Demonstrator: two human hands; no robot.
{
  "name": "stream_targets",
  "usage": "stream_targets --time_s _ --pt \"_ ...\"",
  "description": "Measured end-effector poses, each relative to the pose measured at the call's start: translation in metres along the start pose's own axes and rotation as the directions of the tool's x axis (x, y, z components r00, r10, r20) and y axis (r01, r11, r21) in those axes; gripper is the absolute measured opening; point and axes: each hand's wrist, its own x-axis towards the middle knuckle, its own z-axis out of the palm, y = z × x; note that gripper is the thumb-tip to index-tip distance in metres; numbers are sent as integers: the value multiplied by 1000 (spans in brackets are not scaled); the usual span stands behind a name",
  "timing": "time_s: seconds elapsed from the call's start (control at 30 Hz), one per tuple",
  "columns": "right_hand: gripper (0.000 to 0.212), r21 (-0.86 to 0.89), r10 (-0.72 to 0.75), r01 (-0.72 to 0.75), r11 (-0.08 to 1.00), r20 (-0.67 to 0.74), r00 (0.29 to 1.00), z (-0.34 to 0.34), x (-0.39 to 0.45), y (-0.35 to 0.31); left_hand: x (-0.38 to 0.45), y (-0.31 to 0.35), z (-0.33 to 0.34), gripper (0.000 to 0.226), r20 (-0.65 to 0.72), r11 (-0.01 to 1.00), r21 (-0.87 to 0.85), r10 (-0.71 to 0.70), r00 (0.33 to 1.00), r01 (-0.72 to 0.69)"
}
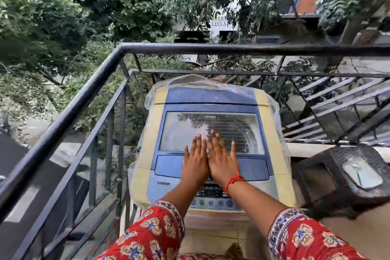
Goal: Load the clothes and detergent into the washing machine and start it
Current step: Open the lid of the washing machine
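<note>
A top-loading washing machine (147, 133), blue and cream, stands on a balcony under a clear plastic cover. Its glass lid (183, 131) is down. My left hand (195, 161) and my right hand (221, 159) lie side by side, fingers straight, over the front edge of the lid. A red thread circles my right wrist. The control panel (213, 198) with a row of round buttons sits below my wrists. No clothes or detergent are in view.
A black metal railing (84, 95) runs along the left and the far side of the balcony. A dark wicker stand (329, 175) with a glass top stands to the right of the machine. Trees and a street lie beyond.
</note>
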Motion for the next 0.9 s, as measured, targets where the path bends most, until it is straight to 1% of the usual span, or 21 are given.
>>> stream_targets --time_s 0.03,0.07,0.1,0.13,0.2,0.27,0.33,0.4,0.47,0.53,0.57,0.6,0.7,0.8,0.9 --pt "66 5 8 -8 1000 40 999 -2 -5 0 -3 1 3 67 0 1000 19 -1 1000 1" --pt "66 23 -14 13 1000 37 999 -3 -9 3 -6 1 5 66 -4 1000 -3 -15 1000 15" --pt "67 19 -38 37 999 42 998 2 -17 4 -9 -1 11 65 -29 1000 12 -24 999 24" --pt "64 -16 -48 49 999 56 997 8 -28 5 -14 0 14 60 -25 999 39 -29 999 30" --pt "47 -19 -37 37 999 34 999 15 -37 8 -18 0 24 45 -25 998 37 -46 999 46" --pt "37 -5 0 0 1000 23 1000 12 -37 8 -23 4 19 26 -66 996 57 -67 996 71" --pt "24 21 -3 2 1000 27 1000 10 -36 6 -25 7 19 18 -78 992 102 -64 995 72" --pt "16 65 -10 6 998 62 998 7 -35 6 -26 10 16 17 -5 991 128 -47 999 48" --pt "13 95 -4 -8 995 123 992 3 -34 8 -23 10 14 21 55 994 106 -41 998 36" --pt "14 118 -9 -14 993 191 981 1 -33 8 -22 10 13 34 45 996 76 -45 998 42" --pt "17 142 -9 -26 990 237 972 -1 -33 9 -21 10 15 41 34 997 60 -46 998 44" --pt "20 165 -12 -33 986 265 964 -1 -33 9 -20 9 15 44 28 998 47 -47 999 46" --pt "26 214 -8 -51 975 267 964 -2 -31 13 -14 9 13 33 45 998 15 -53 998 53" --pt "28 257 -22 -48 965 264 964 -4 -29 15 -11 9 8 32 79 999 9 -47 996 47" --pt "27 259 -10 -58 964 255 967 -12 -29 14 -12 9 0 31 77 1000 10 -10 997 9"
